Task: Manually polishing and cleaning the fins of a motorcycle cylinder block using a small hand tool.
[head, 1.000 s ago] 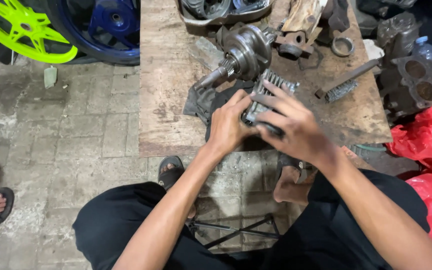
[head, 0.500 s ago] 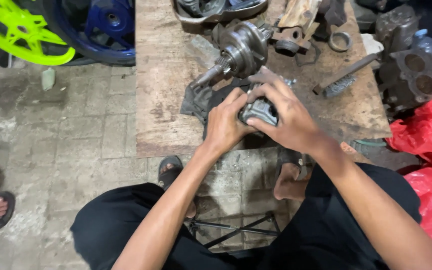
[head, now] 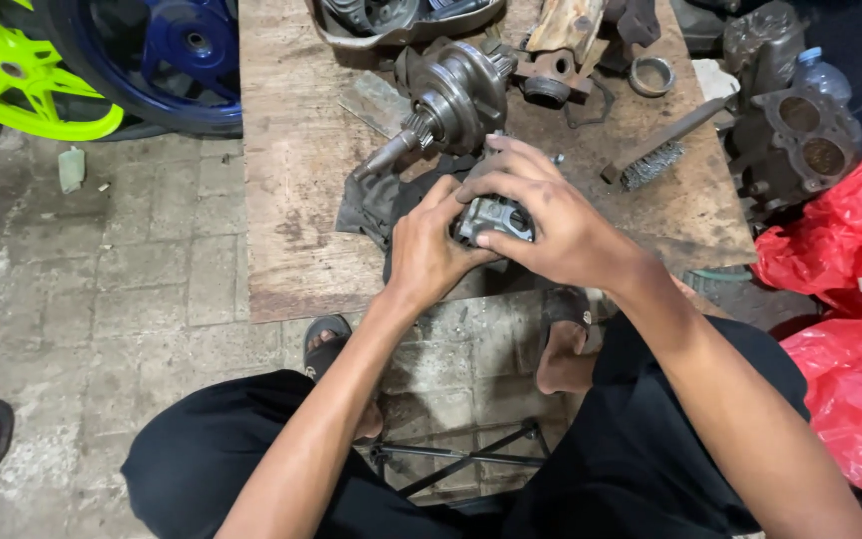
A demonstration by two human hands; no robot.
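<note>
Head view is showing both hands closing around a small grey metal engine part [head: 493, 218] over the wooden board [head: 291, 170]: left hand [head: 429, 250] cupping its near side, right hand [head: 551, 225] wrapping over the top. Just beyond the fingers, a crankshaft [head: 451, 100] is lying loose, with a wire brush [head: 655, 150] lying untouched past the right hand, so the work is looking mid-way.

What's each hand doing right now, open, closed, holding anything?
Left hand: closed on the left side of the small grey metal engine part.
Right hand: closed over the same part from above and the right.
</note>
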